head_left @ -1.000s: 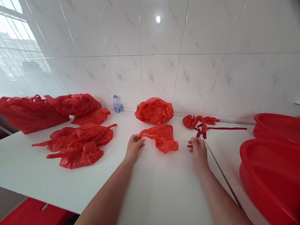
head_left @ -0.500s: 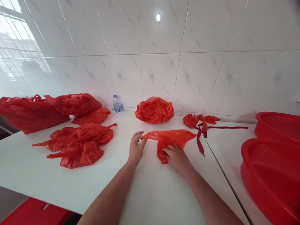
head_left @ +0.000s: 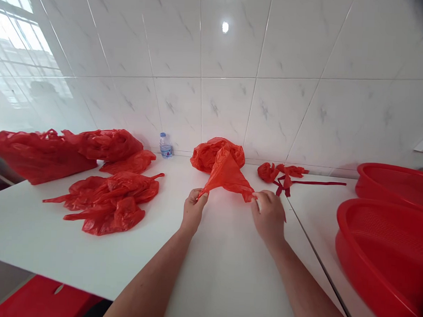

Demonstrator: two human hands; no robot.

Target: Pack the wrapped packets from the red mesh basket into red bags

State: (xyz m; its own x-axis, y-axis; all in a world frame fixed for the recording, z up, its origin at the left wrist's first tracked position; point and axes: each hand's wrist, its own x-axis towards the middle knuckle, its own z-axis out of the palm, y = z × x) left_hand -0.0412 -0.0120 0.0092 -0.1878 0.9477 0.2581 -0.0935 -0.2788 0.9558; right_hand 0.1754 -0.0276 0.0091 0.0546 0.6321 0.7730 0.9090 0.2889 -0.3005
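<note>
**Bag Was Pinched at Both Ends**

The bag [head_left: 228,171] was above the middle of the surface [head_left: 234,271], peaked on top and arched along its lower edge. The left hand [head_left: 193,211] had its fingers clamped on one end; the right hand [head_left: 270,219] had its fingers closed on the other. An even, gentle outward pull seemed best, since such thin film would likely tear under a jerk. Keeping both ends level would probably have evened out the creases.

Directly behind sat a bundle [head_left: 202,155], partly hidden by the peak; whether the two touched could not be told. Scraps [head_left: 267,172] and a ribbon [head_left: 319,183] lay just beyond the right hand, so a wide sweep there might have caught them. Farther right, two tubs [head_left: 342,218] crowded that side. To the left, well apart, lay a pile [head_left: 114,203], with sacks [head_left: 36,158] and a bottle [head_left: 166,147] behind it.
</note>
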